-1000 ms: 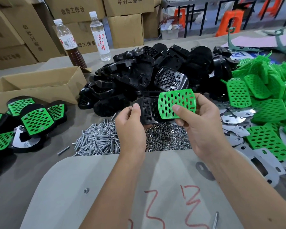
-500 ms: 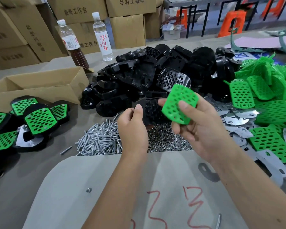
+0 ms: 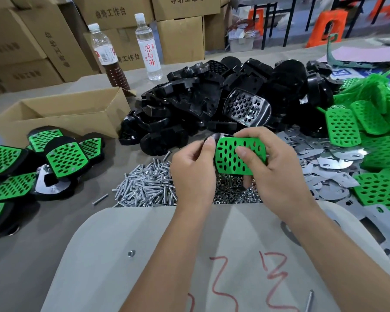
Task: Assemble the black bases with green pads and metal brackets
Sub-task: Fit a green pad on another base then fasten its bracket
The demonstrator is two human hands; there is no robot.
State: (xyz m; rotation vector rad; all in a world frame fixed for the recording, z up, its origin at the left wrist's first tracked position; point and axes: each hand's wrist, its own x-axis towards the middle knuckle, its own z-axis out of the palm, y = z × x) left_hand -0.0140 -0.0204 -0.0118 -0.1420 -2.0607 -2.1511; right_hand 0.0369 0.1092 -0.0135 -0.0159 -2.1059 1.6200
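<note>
Two hands meet over the screw pile, both on one part. Right hand [image 3: 277, 167] holds a green pad [image 3: 239, 157], thumb pressed flat on its face, fingers curled underneath. Pad lies on a black base [image 3: 214, 137], only a sliver of which shows at the pad's top left edge. Left hand [image 3: 194, 167] pinches the left edge of that stack, thumb tip at the pad's corner.

Behind: heap of black bases [image 3: 223, 102]. Right: loose green pads [image 3: 369, 140] over metal brackets [image 3: 329, 163]. Left: finished assemblies [image 3: 61, 156] beside an open carton [image 3: 63, 113]. Screws [image 3: 146, 188] and nuts [image 3: 232, 194] lie under the hands.

Writing: clear bottle [image 3: 148, 46] reads 凉白开 in red; back boxes [image 3: 113, 12] read 工作台; red scrawl on the grey board [image 3: 144, 255] is unreadable. Dark-drink bottle [image 3: 105, 52] label too blurred.
</note>
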